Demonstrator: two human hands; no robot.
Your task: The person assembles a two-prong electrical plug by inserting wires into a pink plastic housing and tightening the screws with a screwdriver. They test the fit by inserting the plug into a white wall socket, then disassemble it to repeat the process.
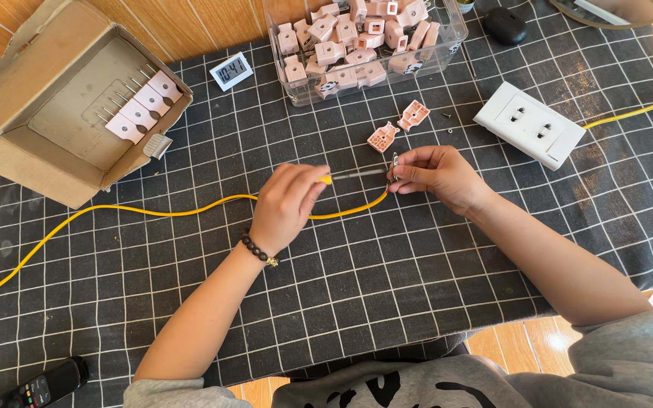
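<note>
Yellow cable (153, 212): runs from the cloth's left edge to mid-table, its end at the right hand.
Screwdriver (357, 174): shaft level, pointing right.
Left hand (285, 204): closed round its handle.
Right hand (436, 175): fingertips pinch a small metal piece (394, 162) at the tip.

plugs (357, 38) in tub (456, 34), box (47, 113) far left

Two open plug halves (398, 126), one white socket (529, 124), one cardboard box (54, 98), one clock (230, 71).
</note>
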